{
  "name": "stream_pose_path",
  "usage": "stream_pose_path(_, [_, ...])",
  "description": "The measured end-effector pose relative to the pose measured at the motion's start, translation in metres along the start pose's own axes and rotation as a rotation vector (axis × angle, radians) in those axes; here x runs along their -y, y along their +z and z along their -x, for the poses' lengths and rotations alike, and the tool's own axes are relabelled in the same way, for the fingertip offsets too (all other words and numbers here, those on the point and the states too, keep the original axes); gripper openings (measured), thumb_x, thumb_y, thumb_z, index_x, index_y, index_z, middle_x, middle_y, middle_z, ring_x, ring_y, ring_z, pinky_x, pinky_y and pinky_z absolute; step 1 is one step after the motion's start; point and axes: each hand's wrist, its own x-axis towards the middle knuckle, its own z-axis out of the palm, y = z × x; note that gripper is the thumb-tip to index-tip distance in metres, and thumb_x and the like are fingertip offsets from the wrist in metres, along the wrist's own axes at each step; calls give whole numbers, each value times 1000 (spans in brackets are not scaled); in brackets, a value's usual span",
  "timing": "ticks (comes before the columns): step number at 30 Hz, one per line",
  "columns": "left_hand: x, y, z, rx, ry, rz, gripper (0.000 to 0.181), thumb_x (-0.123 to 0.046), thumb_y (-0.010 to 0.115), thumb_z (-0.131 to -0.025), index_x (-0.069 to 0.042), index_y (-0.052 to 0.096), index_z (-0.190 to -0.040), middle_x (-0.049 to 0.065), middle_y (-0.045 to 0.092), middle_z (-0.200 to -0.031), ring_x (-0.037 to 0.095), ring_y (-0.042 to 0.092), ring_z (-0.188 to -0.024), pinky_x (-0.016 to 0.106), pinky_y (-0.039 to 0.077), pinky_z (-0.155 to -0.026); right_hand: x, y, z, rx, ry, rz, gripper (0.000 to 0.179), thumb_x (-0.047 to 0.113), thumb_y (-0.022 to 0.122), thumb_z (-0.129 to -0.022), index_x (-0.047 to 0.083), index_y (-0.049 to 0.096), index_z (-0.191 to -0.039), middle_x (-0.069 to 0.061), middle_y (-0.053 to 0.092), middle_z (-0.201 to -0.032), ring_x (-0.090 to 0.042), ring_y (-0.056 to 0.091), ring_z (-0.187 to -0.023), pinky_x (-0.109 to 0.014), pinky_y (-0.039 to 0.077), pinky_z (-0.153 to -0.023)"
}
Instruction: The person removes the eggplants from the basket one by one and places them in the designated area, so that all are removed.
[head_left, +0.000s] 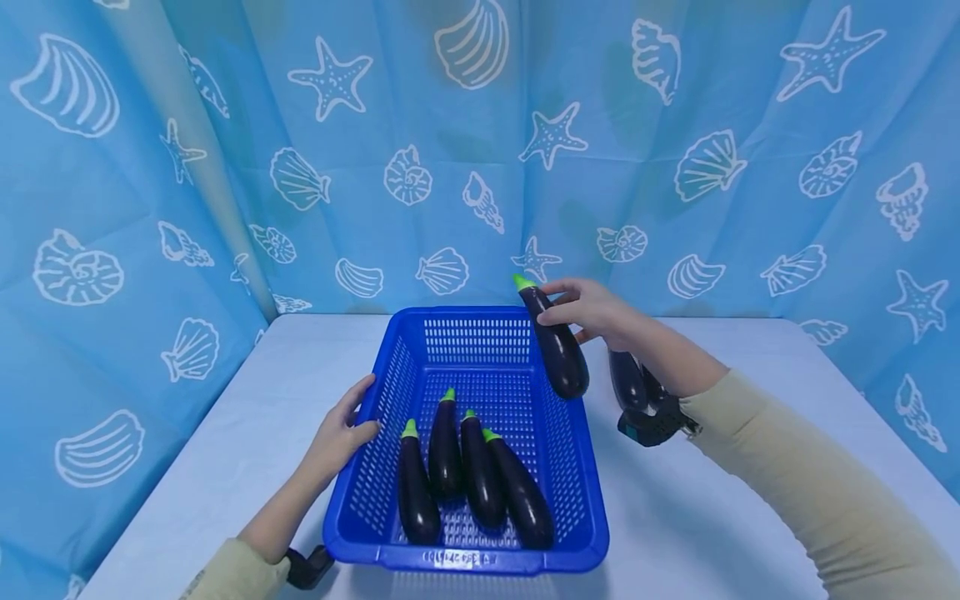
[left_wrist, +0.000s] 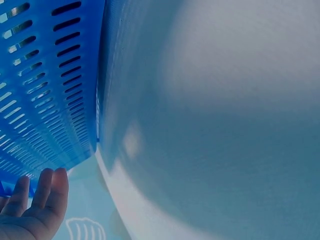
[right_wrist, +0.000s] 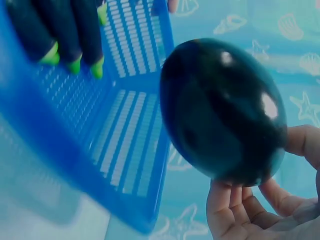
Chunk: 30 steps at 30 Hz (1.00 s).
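My right hand [head_left: 588,312] grips a dark purple eggplant [head_left: 558,350] with a bright green stem, held tilted above the right rim of a blue perforated plastic basket [head_left: 457,558]. In the right wrist view the rounded end of that eggplant [right_wrist: 222,112] faces the camera, fingers and thumb around it. Several eggplants [head_left: 446,454] lie side by side on the basket floor, stems pointing away from me. My left hand [head_left: 333,437] rests at the basket's left rim, thumb and index tip touching it. Its other fingers [left_wrist: 55,195] extend loosely outside the wall.
More eggplants [head_left: 627,379] lie on the white table [head_left: 675,508] right of the basket, partly hidden under my right forearm. A blue curtain [head_left: 480,167] with white shells and starfish hangs behind the table and along its sides. A dark band sits at each wrist.
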Motion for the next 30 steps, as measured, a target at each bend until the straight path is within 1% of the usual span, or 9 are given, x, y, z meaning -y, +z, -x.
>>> stream_pose_path(4, [1, 0, 0, -1, 5, 0, 70, -14, 52, -85, -20, 18, -146, 16, 23, -149, 46, 38, -124, 55, 47, -83, -12, -16, 2, -40, 9, 30, 58, 25, 57, -86, 7, 36, -137, -21, 43, -132, -37, 43, -117, -52, 42, -91])
stream_pose_path(8, [1, 0, 1, -3, 11, -1, 69, -13, 51, -85, -19, 19, -146, 16, 23, -149, 46, 38, -124, 55, 47, -83, -27, -32, 3, -73, 26, 38, 60, 24, 55, -88, 4, 31, -139, -24, 40, -134, -39, 41, -119, -57, 39, -95])
stream_pose_path(14, [2, 0, 4, -2, 7, -4, 69, -13, 51, -85, -18, 19, -146, 16, 24, -149, 46, 39, -123, 54, 48, -83, -48, -60, 5, -107, 78, 55, 66, 25, 53, -88, 1, 25, -142, -28, 38, -134, -42, 37, -121, -59, 36, -98])
stream_pose_path(20, [0, 0, 2, 12, 6, 21, 70, -13, 51, -84, -19, 19, -146, 16, 24, -149, 46, 39, -124, 53, 49, -82, -72, -85, 11, -132, 129, 59, 69, 27, 51, -89, -2, 18, -143, -33, 33, -135, -46, 33, -122, -60, 35, -98])
stream_pose_path(26, [-1, -1, 1, 6, 4, 23, 70, -13, 51, -85, -19, 18, -146, 16, 24, -149, 45, 39, -124, 53, 48, -83, -93, -99, 11, -162, 176, 111, 70, 25, 49, -90, -7, 15, -142, -36, 33, -131, -46, 38, -118, -59, 36, -97])
stream_pose_path(30, [0, -1, 2, 0, 3, 18, 69, -13, 51, -85, -19, 18, -146, 16, 24, -149, 45, 39, -124, 53, 48, -83, -114, -105, 7, -197, 198, 140, 71, 26, 49, -89, -8, 15, -141, -37, 34, -130, -47, 39, -117, -60, 36, -96])
